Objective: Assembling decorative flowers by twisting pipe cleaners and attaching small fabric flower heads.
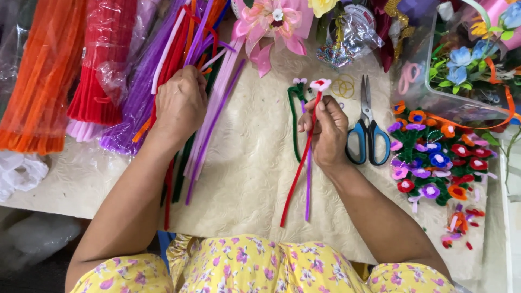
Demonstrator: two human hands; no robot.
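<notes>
My right hand (324,132) grips a small bunch of pipe-cleaner stems: a red stem (296,179) topped by a little white and red flower (320,84), a purple stem (308,190), and a green stem (294,127) curling to its left. Their lower ends hang toward my lap. My left hand (180,103) reaches up to the left into a loose pile of purple, pink and red pipe cleaners (209,108), fingers closed among the strands. Which strand it holds is hidden.
Blue-handled scissors (369,133) lie just right of my right hand. A heap of small finished pipe-cleaner flowers (437,163) sits further right, under a clear box of flowers (461,65). Bagged orange and red pipe cleaners (59,70) fill the left. A cream cloth (249,173) covers the table.
</notes>
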